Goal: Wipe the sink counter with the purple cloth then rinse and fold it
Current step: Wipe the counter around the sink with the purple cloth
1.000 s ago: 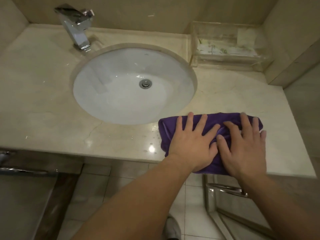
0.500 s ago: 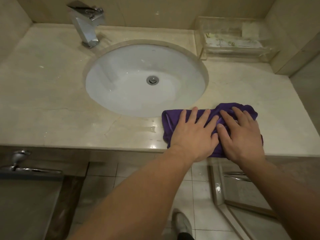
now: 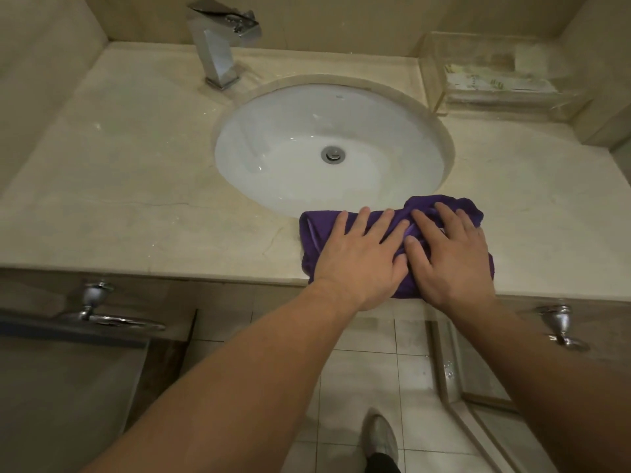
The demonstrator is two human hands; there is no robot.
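Over the past second both the left hand [image 3: 358, 257] and right hand [image 3: 450, 257], fingers spread flat, slid the purple cloth [image 3: 317, 233] leftward along the counter [image 3: 143, 213] at the basin's [image 3: 307, 138] five o'clock edge, so wiping seemed under way.

The purple cloth [image 3: 321, 233] is lying bunched and creased on the counter [image 3: 136, 206], at its front edge, just in front of the sink [image 3: 273, 158] rim toward the right. My hands are covering its middle. Its near part is hanging slightly over the front edge. The counter is pale beige stone, showing faint wet specks. The sink is a white oval bowl.
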